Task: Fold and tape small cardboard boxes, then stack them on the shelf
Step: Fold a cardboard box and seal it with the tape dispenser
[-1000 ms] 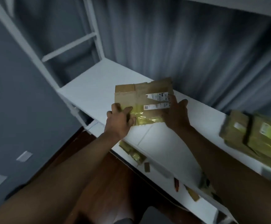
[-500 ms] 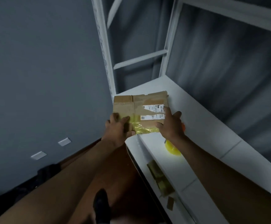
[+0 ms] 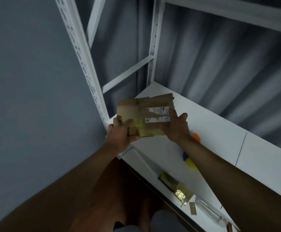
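A small brown cardboard box (image 3: 143, 113) with a torn white label and yellowish tape sits at the left end of the white shelf (image 3: 220, 131), near the corner post. My left hand (image 3: 121, 133) grips its near left corner, fingers curled over the top. My right hand (image 3: 176, 126) holds its right side, fingers spread along the edge. The box's underside is hidden, so I cannot tell whether it rests on the shelf or hovers just above it.
A white slotted upright post (image 3: 84, 61) stands left of the box, with a crossbar (image 3: 128, 74) behind. An orange thing (image 3: 195, 136) and a yellow-and-blue thing (image 3: 190, 162) lie on the shelf under my right arm. Taped cardboard (image 3: 176, 188) lies on the lower shelf. Another shelf (image 3: 237, 12) runs overhead.
The view has swung left along the shelf, and the stacked boxes at the right have left the frame. Both hands keep hold of the box, now at the shelf's left end.
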